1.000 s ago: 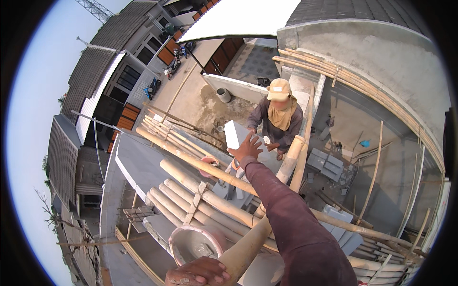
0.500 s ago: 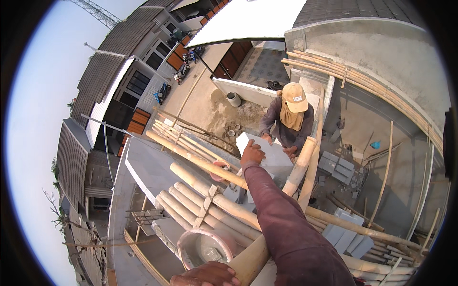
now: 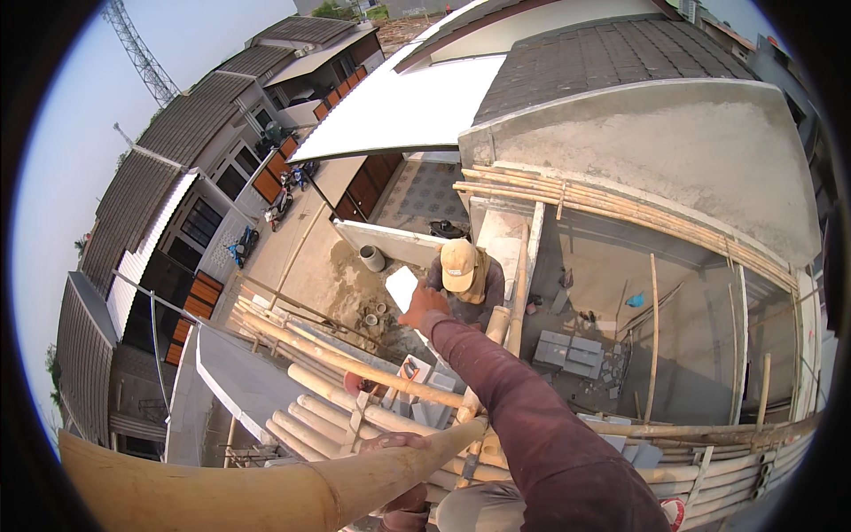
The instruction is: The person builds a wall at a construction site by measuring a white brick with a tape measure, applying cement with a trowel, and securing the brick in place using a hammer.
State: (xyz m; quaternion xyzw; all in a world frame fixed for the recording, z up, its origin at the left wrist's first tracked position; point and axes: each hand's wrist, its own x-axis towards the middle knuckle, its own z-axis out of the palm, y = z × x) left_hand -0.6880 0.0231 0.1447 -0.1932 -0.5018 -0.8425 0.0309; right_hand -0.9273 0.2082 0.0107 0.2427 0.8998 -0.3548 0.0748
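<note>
My right hand [image 3: 424, 309], at the end of an outstretched arm in a dark red sleeve, is closed on the edge of a white building block [image 3: 403, 288]. Part of the block is behind the hand. Just beyond it, lower down, stands a person in a tan cap [image 3: 458, 265]; whether that person's hands touch the block is hidden. My left hand [image 3: 394, 441] wraps round a thick bamboo pole [image 3: 266, 488] that slants across the foreground, and the pole covers much of that hand.
Lashed bamboo poles [image 3: 328, 424] form a platform around me, with grey blocks [image 3: 434, 399] on its far side. More blocks [image 3: 567, 353] are stacked on the floor below at right. A bucket [image 3: 371, 258] stands on the ground beyond, near a low wall [image 3: 417, 244].
The view has tilted up and shifted right. My right hand and the block appear farther left, and the block is turned more edge-on. My left hand still grips bamboo.
</note>
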